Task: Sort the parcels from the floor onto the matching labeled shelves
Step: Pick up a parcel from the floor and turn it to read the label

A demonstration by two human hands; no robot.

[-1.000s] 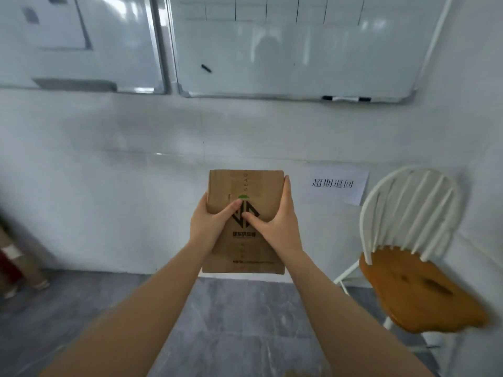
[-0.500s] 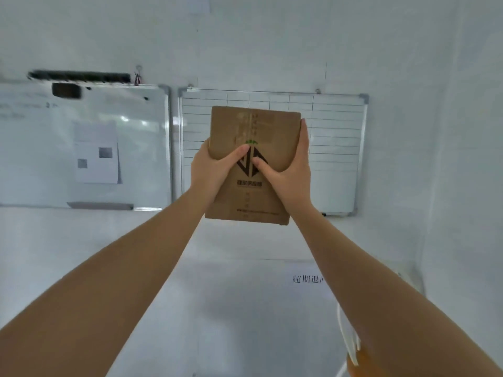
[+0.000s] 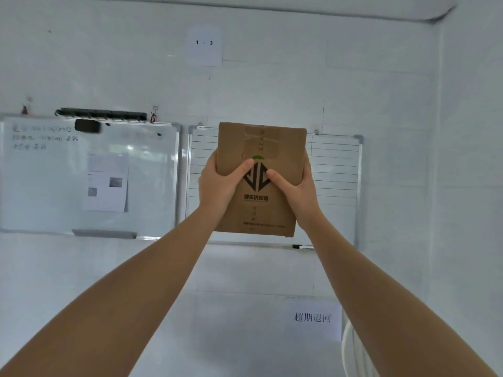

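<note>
I hold a brown cardboard parcel [image 3: 275, 148] with a black diamond logo and clear tape up in front of the wall, at about whiteboard height. My left hand [image 3: 217, 183] grips its left edge with the thumb on the front face. My right hand [image 3: 296, 189] grips the right edge the same way. High on the wall above the parcel hangs a white paper label [image 3: 204, 46] reading "1 - 3". A second paper label [image 3: 313, 318] with Chinese characters is stuck low on the wall at the right. No shelf is in view.
Two whiteboards hang on the white wall: a left whiteboard [image 3: 54, 175] with writing and a pinned sheet, and a ruled whiteboard [image 3: 334, 170] behind the parcel. The white back of a chair [image 3: 351, 352] shows at the bottom right.
The view has tilted upward from the floor and chair to the upper wall, bringing the "1 - 3" label into sight. Both hands have kept their grip and raised the parcel.
</note>
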